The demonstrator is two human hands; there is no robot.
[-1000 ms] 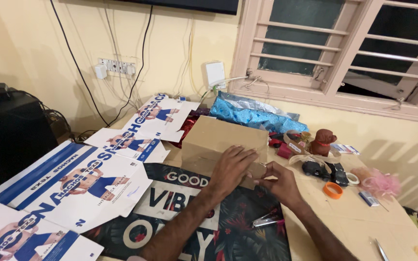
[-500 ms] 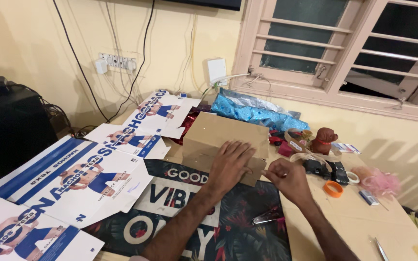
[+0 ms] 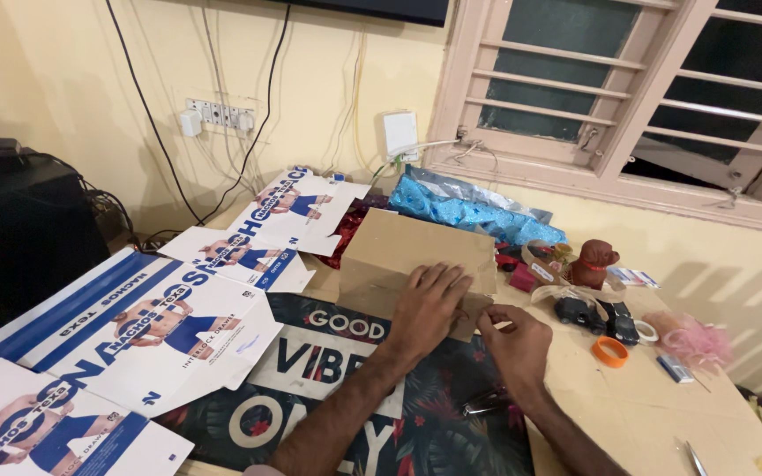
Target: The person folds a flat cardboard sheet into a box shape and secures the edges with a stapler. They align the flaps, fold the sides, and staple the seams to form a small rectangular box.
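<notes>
Cluttered desk (image 3: 637,397) | your left hand (image 3: 427,304) lay flat, fingers spread, on cardboard box (image 3: 416,264) | right hand (image 3: 513,339) pinched its corner | box looked light, stiff; you'd best grip its edges.

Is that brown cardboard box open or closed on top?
Closed. The box shows an unbroken flat top; the left hand lies flat on it, the right hand at its near corner.

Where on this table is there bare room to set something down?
Bare tabletop lies at the near right, between the right hand, the orange tape ring and the tool at the edge. Crowded: printed cartons on the left, toys behind the cardboard box.
</notes>
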